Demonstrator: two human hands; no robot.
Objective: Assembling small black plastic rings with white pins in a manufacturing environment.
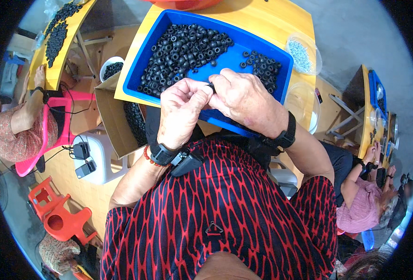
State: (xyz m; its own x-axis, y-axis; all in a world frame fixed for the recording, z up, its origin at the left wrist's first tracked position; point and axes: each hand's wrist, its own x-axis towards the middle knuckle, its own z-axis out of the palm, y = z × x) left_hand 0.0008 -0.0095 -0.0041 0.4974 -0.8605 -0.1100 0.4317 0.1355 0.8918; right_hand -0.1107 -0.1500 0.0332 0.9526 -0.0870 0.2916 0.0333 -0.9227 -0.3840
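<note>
At the centre of the frame, the left hand (182,112) and the right hand (247,97) are pinching a small black piece (210,87) where their fingertips meet, most of it being hidden. Both are hovering over the lower edge of a blue tray (232,59), which is resting on a yellow bench (288,21) in the upper middle of the frame and holding a large heap of black rings (183,52) toward its left and a smaller cluster (264,70) toward its right. At the upper right, a clear tub (317,63) is holding small pale-blue bits (299,55).
</note>
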